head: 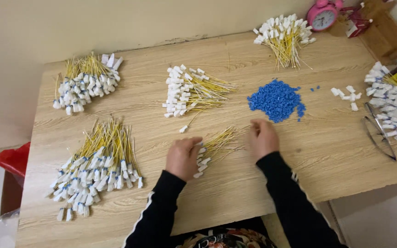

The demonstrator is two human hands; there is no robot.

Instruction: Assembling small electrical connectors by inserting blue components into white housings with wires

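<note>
Fingertips of left hand (183, 157) (curled) hidden behind yellow-wire bundle (214, 148).

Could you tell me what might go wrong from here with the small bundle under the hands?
The left hand pins the white-capped ends of a small bundle of yellow wires while the right hand works at the loose tips; these could splay and tangle. The pile of blue pieces lies just beyond the right hand, so a sleeve or knuckle might scatter it. A stray white cap lies alone and could get lost.
</note>
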